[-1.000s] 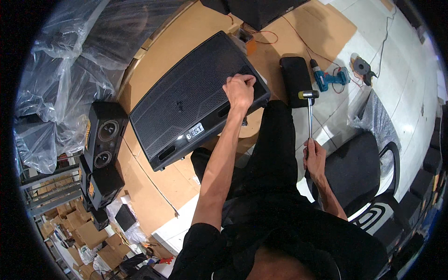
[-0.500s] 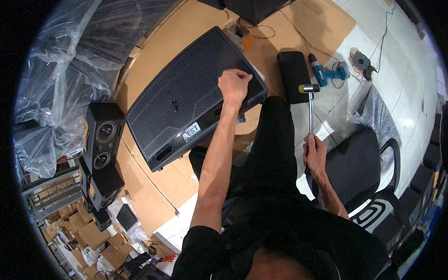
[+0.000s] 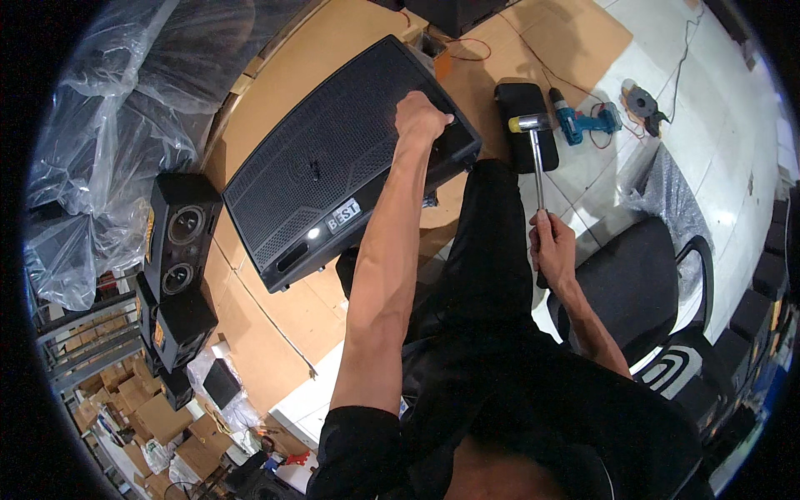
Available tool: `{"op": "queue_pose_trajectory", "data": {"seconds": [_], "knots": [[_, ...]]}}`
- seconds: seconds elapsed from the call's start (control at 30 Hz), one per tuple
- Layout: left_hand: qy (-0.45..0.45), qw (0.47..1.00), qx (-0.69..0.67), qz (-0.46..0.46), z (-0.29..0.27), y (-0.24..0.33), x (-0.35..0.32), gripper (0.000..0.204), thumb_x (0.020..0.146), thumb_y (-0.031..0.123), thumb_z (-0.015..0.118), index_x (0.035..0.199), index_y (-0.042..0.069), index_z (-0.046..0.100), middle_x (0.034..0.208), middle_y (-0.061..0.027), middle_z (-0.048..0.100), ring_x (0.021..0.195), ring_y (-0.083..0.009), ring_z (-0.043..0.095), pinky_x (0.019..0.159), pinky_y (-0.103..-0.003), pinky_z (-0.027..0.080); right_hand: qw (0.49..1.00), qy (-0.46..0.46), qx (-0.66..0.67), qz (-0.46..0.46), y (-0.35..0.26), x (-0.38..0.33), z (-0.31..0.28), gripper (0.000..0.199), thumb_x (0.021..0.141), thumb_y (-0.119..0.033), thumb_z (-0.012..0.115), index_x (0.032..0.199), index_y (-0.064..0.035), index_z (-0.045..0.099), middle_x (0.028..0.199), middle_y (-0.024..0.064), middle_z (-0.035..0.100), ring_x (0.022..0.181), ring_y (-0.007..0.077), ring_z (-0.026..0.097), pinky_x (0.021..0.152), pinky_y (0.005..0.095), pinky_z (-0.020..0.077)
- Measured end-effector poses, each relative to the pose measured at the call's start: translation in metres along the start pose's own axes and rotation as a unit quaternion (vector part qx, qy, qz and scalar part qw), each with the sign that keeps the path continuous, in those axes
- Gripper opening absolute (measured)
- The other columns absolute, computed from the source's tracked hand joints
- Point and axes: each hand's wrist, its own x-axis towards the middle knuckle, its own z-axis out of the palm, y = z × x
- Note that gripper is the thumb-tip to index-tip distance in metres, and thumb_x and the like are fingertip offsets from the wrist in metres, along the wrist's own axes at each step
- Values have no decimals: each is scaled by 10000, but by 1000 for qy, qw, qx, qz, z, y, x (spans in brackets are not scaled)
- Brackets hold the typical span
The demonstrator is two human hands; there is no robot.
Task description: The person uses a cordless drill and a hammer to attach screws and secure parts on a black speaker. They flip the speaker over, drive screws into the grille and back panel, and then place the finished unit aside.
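Glossy white tiles (image 3: 721, 158) on the right, flat brown cardboard (image 3: 258, 333) across the left and far side, crinkled clear plastic sheeting (image 3: 108, 108) hanging in loose folds at upper left.

Big black speaker (image 3: 346, 146) left of centre, over the cardboard, just ahead of black-trousered legs (image 3: 487, 242). Shows a broad, finely perforated grille with a bowed far edge, a smooth hard rim and slot-shaped recesses along the near side. Bears a white rectangular label (image 3: 343, 215) with bold dark capitals, close to a bright glint.

Left hand (image 3: 419, 118) above the speaker's right end, fingers curled inward, thumb extended toward the corner; cannot tell firm contact or any small thing pinched underneath. Right hand (image 3: 553, 250) wrapped tightly around the dark handle of a mallet (image 3: 537, 158), slim shiny shaft pointing away, head yellow at one end and metallic beyond. Seen overlapping a rounded oblong black pad (image 3: 518, 98).

Just right of the pad, a teal and black drill (image 3: 587, 122). Crumpled bubble wrap (image 3: 679, 187) beside a padded black chair (image 3: 629, 279).

Past the speaker, a small open orange-brown box (image 3: 440, 62), contents too dark to tell. At left, a black cabinet (image 3: 183, 229) with two round cones. At lower left, a metal rack (image 3: 92, 327) and heaped cardboard boxes (image 3: 162, 417), insides hidden.
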Motion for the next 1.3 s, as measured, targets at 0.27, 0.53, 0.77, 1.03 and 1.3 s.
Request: {"op": "queue_pose_trajectory", "data": {"seconds": [0.27, 0.53, 0.77, 1.03, 1.3], "knots": [[-51, 986, -158, -13, -22, 8, -22, 318, 653, 254, 863, 848, 45, 723, 943, -165, 709, 915, -305, 683, 830, -367, 534, 1000, -24, 10, -14, 4, -10, 0, 398, 1009, -365, 451, 890, 3, 545, 593, 10, 457, 389, 76, 415, 336, 228, 314], [-58, 990, -127, 11, -23, 4, -20, 230, 662, 275, 852, 749, 88, 749, 879, -118, 719, 872, -265, 688, 808, -347, 529, 999, -29, -3, -18, -2, -7, 3, 406, 1012, -369, 443, 910, 10, 550, 583, 6, 447, 381, 71, 401, 338, 228, 308], [-19, 989, -146, 31, -18, 0, -25, 209, 682, 236, 837, 720, 62, 727, 882, -149, 710, 881, -287, 680, 808, -367, 527, 999, -35, 5, -29, 1, -1, 2, 385, 1014, -358, 442, 906, -2, 538, 566, -7, 429, 379, 57, 382, 342, 224, 311], [16, 983, -174, 60, -12, 0, -43, 180, 769, 223, 767, 798, 52, 722, 821, -165, 702, 810, -308, 681, 794, -389, 522, 999, -41, 3, -17, 2, -2, 3, 376, 1013, -356, 445, 921, -3, 536, 602, -2, 448, 396, 53, 388, 348, 218, 310], [39, 981, -172, 75, -13, -1, -48, 219, 764, 193, 768, 858, 1, 718, 807, -170, 699, 755, -282, 688, 730, -361, 536, 999, -47, -10, -25, 0, -2, 5, 407, 1013, -373, 438, 920, 10, 539, 620, 6, 459, 394, 59, 409, 349, 221, 316]]}}
